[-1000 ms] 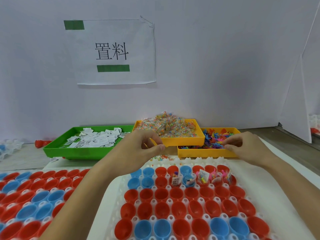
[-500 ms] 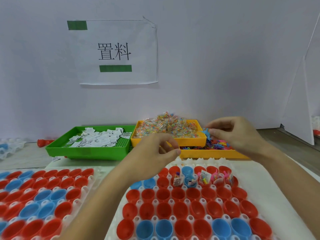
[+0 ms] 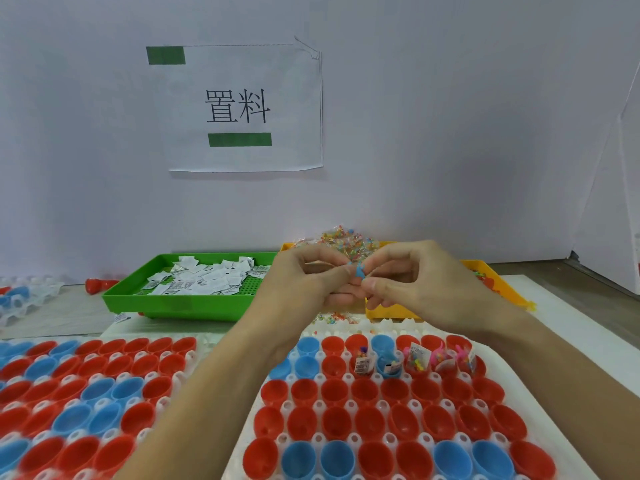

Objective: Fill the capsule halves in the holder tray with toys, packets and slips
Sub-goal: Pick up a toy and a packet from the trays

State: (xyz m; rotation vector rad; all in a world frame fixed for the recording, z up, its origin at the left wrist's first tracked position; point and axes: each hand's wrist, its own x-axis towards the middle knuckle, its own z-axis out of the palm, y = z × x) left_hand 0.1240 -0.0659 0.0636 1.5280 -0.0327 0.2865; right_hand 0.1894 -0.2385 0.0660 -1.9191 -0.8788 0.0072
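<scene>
- Nearest me sits the white holder tray, its sockets packed with red and blue capsule halves, open side up.
- To my left lies a second holder tray of red and blue halves, blurred at its near edge.
- In the second row from the far edge of my tray, five filled capsule halves stand side by side toward the right, each with a printed slip and small coloured pieces poking out; every other half I can see into is bare.
- Above the tray's far rows my two hands meet in the air, clear of the capsules.
- My left hand has its fingers curled, thumb and forefinger pinching a small blue toy.
- My right hand pinches the same toy from the other side, its other fingers curled under.
- Some loose bead packets lie scattered on the table just past the tray's far edge.
- Behind my hands the green tray holds a heap of white paper slips.
- Right of it a yellow tray is piled with clear packets of beads, mostly hidden by my hands.
- Farther right an orange-yellow tray shows a few toys at its edge.
- At the back, a paper sign with two characters hangs on the white wall.
</scene>
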